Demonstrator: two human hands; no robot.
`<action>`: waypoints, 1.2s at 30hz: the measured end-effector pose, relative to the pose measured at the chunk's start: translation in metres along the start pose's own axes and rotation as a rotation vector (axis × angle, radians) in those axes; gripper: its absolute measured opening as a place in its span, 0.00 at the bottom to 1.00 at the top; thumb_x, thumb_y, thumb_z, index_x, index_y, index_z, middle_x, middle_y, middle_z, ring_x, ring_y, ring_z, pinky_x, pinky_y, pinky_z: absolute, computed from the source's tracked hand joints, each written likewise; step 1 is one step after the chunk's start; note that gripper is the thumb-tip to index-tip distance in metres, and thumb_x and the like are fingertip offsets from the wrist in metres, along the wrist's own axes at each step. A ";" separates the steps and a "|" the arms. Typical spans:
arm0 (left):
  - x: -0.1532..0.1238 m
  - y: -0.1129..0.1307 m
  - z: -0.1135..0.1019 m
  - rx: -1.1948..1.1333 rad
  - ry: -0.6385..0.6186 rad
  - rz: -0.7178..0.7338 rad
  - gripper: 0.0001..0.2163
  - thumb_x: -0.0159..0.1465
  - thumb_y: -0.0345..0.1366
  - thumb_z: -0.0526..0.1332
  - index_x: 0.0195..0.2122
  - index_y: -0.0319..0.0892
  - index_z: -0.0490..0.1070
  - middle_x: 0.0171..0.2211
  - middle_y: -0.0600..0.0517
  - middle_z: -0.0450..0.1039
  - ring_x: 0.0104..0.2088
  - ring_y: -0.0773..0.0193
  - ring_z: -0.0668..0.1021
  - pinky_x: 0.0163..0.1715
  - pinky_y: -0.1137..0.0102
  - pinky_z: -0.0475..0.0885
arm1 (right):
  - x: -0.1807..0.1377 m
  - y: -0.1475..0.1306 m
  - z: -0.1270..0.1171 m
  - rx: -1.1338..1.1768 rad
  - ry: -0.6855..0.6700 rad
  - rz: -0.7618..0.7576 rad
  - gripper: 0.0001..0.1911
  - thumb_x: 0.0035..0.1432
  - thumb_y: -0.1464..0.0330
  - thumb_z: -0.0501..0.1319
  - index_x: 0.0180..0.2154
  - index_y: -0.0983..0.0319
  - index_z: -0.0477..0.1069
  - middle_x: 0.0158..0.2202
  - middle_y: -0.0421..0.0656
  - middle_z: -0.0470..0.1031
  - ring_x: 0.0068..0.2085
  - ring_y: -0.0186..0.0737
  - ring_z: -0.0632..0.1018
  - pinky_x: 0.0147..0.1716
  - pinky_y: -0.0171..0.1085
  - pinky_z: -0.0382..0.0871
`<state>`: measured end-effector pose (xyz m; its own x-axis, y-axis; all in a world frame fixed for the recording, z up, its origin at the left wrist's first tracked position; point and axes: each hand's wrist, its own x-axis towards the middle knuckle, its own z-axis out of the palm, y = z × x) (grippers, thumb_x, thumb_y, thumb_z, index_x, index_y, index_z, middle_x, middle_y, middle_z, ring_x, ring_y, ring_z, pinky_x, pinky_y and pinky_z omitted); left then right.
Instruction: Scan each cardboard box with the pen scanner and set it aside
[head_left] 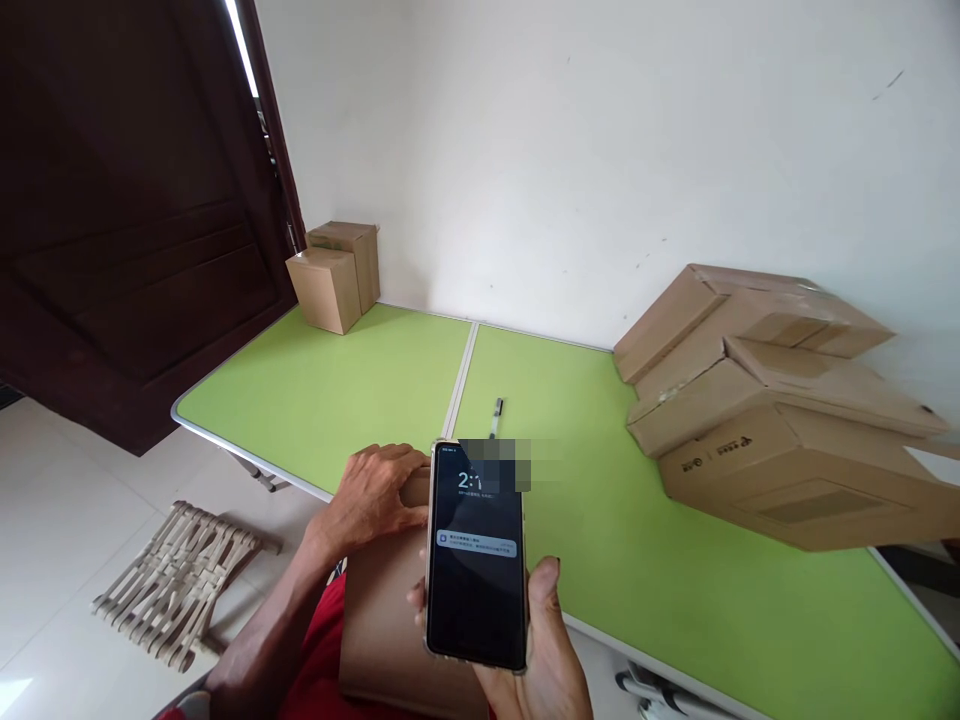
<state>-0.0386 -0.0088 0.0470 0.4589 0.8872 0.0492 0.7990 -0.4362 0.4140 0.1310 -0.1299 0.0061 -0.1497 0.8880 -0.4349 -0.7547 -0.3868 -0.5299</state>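
Observation:
My right hand (pixel 544 650) holds a black smartphone (pixel 476 555) upright, its lit lock screen facing me, thumb along its right edge and fingers curled round its left. My left hand (pixel 373 492) rests closed over the top edge of a flat brown cardboard piece (pixel 382 620) that lies across my lap against the near edge of the green table (pixel 637 560). A small dark pen (pixel 496 414) lies on the table just beyond the phone.
Two small cardboard boxes (pixel 335 273) stand at the table's far left corner. A stack of large flattened boxes (pixel 772 400) covers its right side. A woven folding stool (pixel 176 580) stands on the tiled floor at left, below a dark wooden door (pixel 127 220).

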 end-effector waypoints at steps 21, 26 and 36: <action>-0.003 -0.009 0.009 -0.089 0.017 0.015 0.25 0.61 0.55 0.74 0.57 0.51 0.79 0.51 0.50 0.84 0.50 0.47 0.84 0.51 0.57 0.73 | 0.123 -0.117 -0.117 -0.628 0.657 -0.520 0.34 0.52 0.39 0.67 0.42 0.63 0.80 0.33 0.46 0.84 0.40 0.54 0.85 0.35 0.46 0.79; -0.004 -0.009 0.011 -0.101 0.026 0.015 0.26 0.61 0.55 0.74 0.57 0.51 0.80 0.51 0.49 0.84 0.49 0.47 0.84 0.51 0.56 0.73 | 0.148 -0.121 -0.142 -0.790 0.711 -0.500 0.24 0.67 0.47 0.63 0.40 0.63 0.77 0.34 0.43 0.82 0.36 0.43 0.82 0.39 0.44 0.77; -0.009 -0.009 0.014 -0.114 0.110 0.064 0.26 0.61 0.53 0.75 0.57 0.48 0.78 0.51 0.47 0.84 0.49 0.48 0.84 0.51 0.56 0.73 | 0.130 -0.130 -0.154 -1.177 0.755 -0.519 0.26 0.55 0.44 0.63 0.32 0.61 0.79 0.32 0.50 0.83 0.38 0.55 0.81 0.35 0.45 0.73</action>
<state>-0.0445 -0.0146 0.0298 0.4567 0.8721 0.1754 0.7174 -0.4777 0.5071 0.3083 -0.0026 -0.0931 0.6026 0.7932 -0.0881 0.3715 -0.3765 -0.8487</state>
